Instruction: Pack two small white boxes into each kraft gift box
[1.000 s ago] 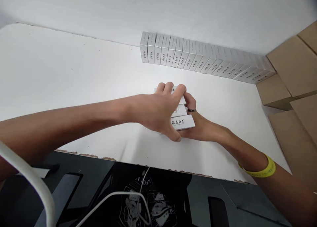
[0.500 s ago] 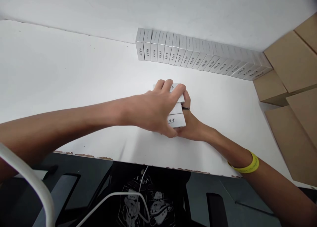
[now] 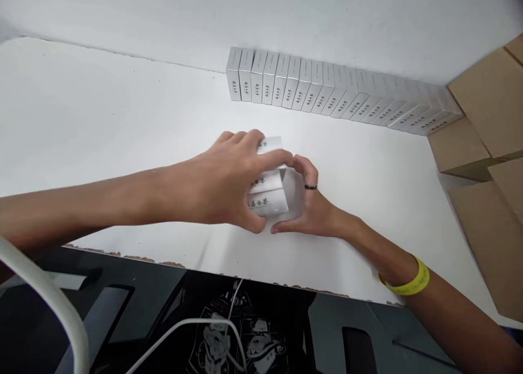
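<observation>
Small white boxes (image 3: 267, 201) with dark printed characters are stacked side by side under my left hand (image 3: 229, 181). Its fingers reach over their far side and the thumb presses the near side, so it is closed on them. Part of the boxes is hidden by the palm. My right hand (image 3: 308, 200), with a dark ring and a yellow wristband (image 3: 412, 279), is just right of the boxes. Its thumb and fingers are apart in a curve, with nothing between them. The right fingertips are close to my left index fingertip; whether they touch I cannot tell.
A long row of similar white boxes (image 3: 294, 83) stands along the wall at the back of the white table (image 3: 122, 118). Brown cardboard boxes (image 3: 482, 107) are at the right end. A white cable (image 3: 183, 324) hangs below the table's chipped front edge.
My left hand has shifted left with the boxes in its grasp. My right hand has come off the boxes and opened, leaving a gap between it and them.
</observation>
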The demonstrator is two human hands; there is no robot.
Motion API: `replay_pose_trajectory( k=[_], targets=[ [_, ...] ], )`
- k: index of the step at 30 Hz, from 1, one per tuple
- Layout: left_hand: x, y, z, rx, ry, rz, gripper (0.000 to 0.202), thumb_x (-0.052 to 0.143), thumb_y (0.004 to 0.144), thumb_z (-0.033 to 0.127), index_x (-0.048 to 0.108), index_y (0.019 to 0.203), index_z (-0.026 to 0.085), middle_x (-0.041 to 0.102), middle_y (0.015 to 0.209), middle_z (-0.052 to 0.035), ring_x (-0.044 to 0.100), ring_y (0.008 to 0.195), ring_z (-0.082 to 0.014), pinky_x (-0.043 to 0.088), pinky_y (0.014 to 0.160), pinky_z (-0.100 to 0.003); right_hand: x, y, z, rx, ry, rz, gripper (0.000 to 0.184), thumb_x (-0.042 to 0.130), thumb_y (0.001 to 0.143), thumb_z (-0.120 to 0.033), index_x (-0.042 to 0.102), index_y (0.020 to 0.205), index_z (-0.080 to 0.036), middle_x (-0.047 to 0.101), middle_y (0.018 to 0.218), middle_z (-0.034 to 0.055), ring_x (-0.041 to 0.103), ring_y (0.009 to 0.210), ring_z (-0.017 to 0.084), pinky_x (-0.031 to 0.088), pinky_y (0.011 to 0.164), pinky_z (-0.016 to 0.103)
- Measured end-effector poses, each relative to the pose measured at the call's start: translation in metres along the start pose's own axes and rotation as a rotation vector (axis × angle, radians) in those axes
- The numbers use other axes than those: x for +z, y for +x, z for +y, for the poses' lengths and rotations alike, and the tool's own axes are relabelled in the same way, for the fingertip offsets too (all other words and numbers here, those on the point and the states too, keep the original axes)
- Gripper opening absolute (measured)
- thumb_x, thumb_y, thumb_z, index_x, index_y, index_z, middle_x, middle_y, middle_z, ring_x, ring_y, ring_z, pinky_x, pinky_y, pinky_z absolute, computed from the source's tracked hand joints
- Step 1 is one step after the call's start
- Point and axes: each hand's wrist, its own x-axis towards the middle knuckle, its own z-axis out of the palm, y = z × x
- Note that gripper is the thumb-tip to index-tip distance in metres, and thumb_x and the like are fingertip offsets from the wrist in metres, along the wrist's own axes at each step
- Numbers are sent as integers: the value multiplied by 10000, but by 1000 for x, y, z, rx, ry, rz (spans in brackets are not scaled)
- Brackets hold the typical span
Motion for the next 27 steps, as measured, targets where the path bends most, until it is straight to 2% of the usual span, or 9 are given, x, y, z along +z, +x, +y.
replay_pose_trajectory(
  k=[4,7,11,13,16,19,22,24,27],
  targets=[
    [22,-39,-37,-22,-184,248,878,773,753,378,352,1518,291,395,1377,-126,491,1180,-346,569,933,-528,-8,-8,1,43,-14,12,1164,820,783,-716,30,1579,-402,115,1643,122,277,1546,344,374,1256,641],
    [48,-68,-56,59,-240,378,1047,811,698,368,214,1555,304,331,1425,-142,401,1325,-411,576,972,-563,-9,-11,0,88,5,0,1030,769,866,-652,52,1569,-420,121,1651,108,318,1532,329,406,1236,636],
    [74,-90,-64,45,-326,322,1254,850,659,318,43,1618,359,481,1313,-139,578,1150,-371,605,918,-588,-7,-12,-1,72,-26,14,957,740,913,-573,56,1569,-431,180,1626,106,380,1494,317,412,1230,641],
    [79,-92,-64,43,-377,278,1316,847,666,313,-42,1635,354,548,1239,-133,627,1085,-366,614,901,-600,-6,-12,-2,48,-46,27,938,733,926,-535,65,1575,-426,202,1615,108,399,1478,308,416,1227,641],
    [83,-89,-65,73,-374,275,1368,851,671,342,-109,1646,351,530,1304,-159,590,1196,-418,600,951,-640,-5,-13,-2,32,-66,40,922,725,938,-492,73,1585,-418,222,1610,112,405,1470,300,437,1213,636],
    [87,-85,-65,131,-292,331,1407,896,666,419,-99,1658,343,262,1564,-205,320,1475,-510,491,1110,-723,-5,-14,-3,17,-86,40,929,729,940,-464,78,1600,-411,248,1606,114,370,1498,308,455,1202,636],
    [91,-81,-64,166,-230,382,1479,950,615,518,-86,1656,341,16,1647,-178,37,1573,-543,345,1203,-782,-5,-15,-5,-70,-84,38,947,748,931,-474,91,1608,-392,249,1621,119,295,1549,313,392,1246,650],
    [93,-78,-62,170,-236,392,1493,952,610,502,-109,1647,335,61,1630,-171,41,1579,-524,286,1233,-789,-4,-16,-8,-132,-53,20,1002,770,909,-527,78,1617,-373,172,1677,126,195,1598,326,325,1279,669],
    [91,-71,-57,206,-268,383,1397,879,663,355,-123,1636,320,232,1521,-151,132,1556,-474,228,1270,-774,-1,-15,-14,-187,-17,-20,1190,828,821,-637,14,1642,-355,-26,1741,128,28,1639,360,244,1296,703]
  ],
)
